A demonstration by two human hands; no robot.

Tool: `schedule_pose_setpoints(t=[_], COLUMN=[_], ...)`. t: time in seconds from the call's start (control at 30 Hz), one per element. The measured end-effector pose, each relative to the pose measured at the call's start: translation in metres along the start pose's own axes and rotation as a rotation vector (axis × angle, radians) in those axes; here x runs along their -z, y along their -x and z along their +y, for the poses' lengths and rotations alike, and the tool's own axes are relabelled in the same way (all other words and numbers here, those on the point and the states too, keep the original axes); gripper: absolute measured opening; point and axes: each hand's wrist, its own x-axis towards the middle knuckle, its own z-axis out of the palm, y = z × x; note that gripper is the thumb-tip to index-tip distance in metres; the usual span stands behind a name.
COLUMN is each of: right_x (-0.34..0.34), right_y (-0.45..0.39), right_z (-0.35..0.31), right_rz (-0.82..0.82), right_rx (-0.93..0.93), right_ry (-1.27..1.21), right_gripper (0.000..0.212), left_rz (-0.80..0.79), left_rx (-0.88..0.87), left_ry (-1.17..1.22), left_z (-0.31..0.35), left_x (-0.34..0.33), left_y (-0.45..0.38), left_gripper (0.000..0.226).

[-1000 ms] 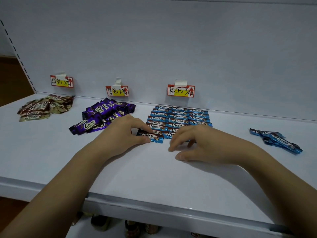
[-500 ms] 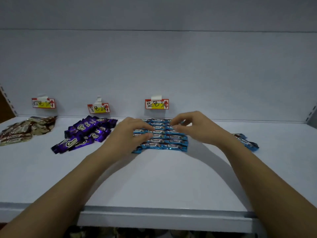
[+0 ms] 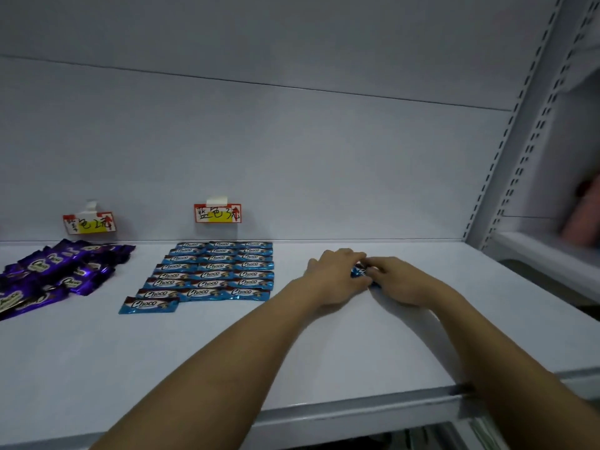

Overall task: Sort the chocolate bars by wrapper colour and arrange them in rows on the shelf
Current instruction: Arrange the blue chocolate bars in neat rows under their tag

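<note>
A: We see both hands out on the right part of the shelf [image 3: 324, 358]. The left hand [image 3: 334, 280] and the right hand [image 3: 399, 280] meet over a small clump of loose blue bars [image 3: 358, 272].

B: And the grip? We see the fingers of both hands curled over those blue wrappers, the left from one side, the right from the other. Most of the clump is hidden under them.

A: To the left, well apart from the hands, we find the blue rows [image 3: 214, 274] laid flat, three across, below the blue label [image 3: 217, 213] on the back wall. One blue bar [image 3: 149, 305] starts a new front row alone at the left.

B: Further left we see the purple pile [image 3: 55, 274], jumbled, beneath its own purple label [image 3: 89, 223].
</note>
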Motion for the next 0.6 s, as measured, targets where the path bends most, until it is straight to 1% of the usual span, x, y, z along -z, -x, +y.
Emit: schedule_pose_setpoints(t=[0.07,0.13,0.2,0.3,0.37,0.4,0.43,0.5,0.57,0.6], right_x=[-0.003,-0.005,-0.007,-0.005,-0.003,-0.003,-0.003,-0.003,-0.005,-0.006], right_y=[0.007,0.014,0.019,0.022,0.020,0.018,0.018,0.020,0.023,0.024], right_z=[-0.002,-0.009,-0.018,-0.040,-0.051,-0.054,-0.053,-0.048,-0.042,-0.040], right_rz=[-0.002,0.021,0.016,-0.048,-0.106,-0.108,-0.080,0.009,0.069,0.085], right_rx=[0.023,0.051,0.099,0.149,0.166,0.166,0.158,0.146,0.142,0.144], right_ry=[0.011,0.012,0.005,-0.058,-0.079,-0.081,-0.104,-0.240,-0.369,-0.396], right_gripper=[0.028,0.025,0.024,0.022,0.025,0.026,0.023,0.013,0.015,0.016], left_rz=[-0.028,-0.017,-0.008,-0.014,-0.011,0.005,0.027,0.061,0.083,0.090], left_rx=[-0.018,-0.051,-0.052,-0.030,-0.008,0.007,0.019,0.037,0.035,0.029], left_ry=[-0.029,0.015,0.057,0.062,0.097,0.122,0.149,0.204,0.232,0.235], left_z=[0.000,-0.005,-0.014,-0.029,-0.040,-0.045,-0.049,-0.053,-0.055,-0.055], left_x=[-0.003,0.001,0.012,0.033,0.041,0.043,0.044,0.045,0.046,0.047], left_y=[-0.005,-0.002,0.009,0.031,0.043,0.049,0.054,0.064,0.067,0.067], left_gripper=[0.046,0.040,0.042,0.041,0.039,0.038,0.036,0.030,0.026,0.024])
